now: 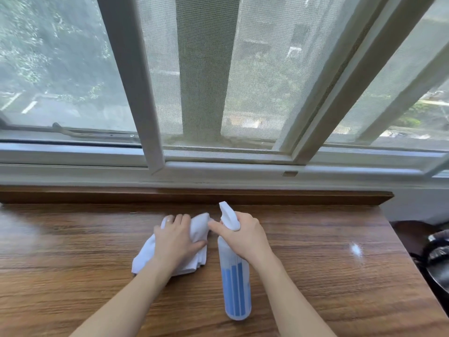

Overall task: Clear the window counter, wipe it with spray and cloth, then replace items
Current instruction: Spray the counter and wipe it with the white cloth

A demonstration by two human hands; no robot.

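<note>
Glossy wood counter (315,263), soft cloth (145,254)

No readable text, label or number on the spray bottle (235,283) or elsewhere.

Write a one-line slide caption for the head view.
Left hand presses white cloth on wooden counter; right hand grips spray bottle.
</note>
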